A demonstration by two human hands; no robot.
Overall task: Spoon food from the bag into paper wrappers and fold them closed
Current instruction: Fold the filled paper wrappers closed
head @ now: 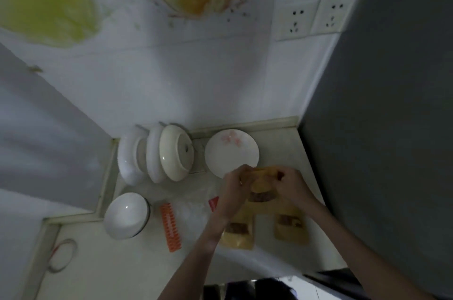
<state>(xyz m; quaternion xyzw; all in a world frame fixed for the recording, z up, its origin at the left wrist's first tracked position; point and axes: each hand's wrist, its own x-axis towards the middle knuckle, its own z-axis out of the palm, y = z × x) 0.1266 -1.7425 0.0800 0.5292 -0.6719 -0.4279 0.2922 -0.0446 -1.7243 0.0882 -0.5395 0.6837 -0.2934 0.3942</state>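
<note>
1. Two bare forearms are seen reaching up from the near edge of the pale stone table (282, 142) toward its far right part.
2. A tan paper wrapper (261, 183) is held up between both hands; dark filling shows at its lower end.
3. One side of that wrapper is gripped by the curled fingers of the left hand (236, 183), and the other side is pinched by the right hand (290, 183).
4. Two more tan paper wrappers with dark filling are laid flat below the hands, one (239, 232) under the left wrist and one (290, 228) under the right forearm.
5. A clear plastic bag (193, 204) with a red patch is spread just left of the left wrist; an orange ridged strip (170, 227) lies beside it.
6. A white round bowl (126, 215) sits further left.
7. A white flat plate (231, 152) rests just beyond the hands, next to white dishes stood on edge (157, 155) at the far edge.
</note>
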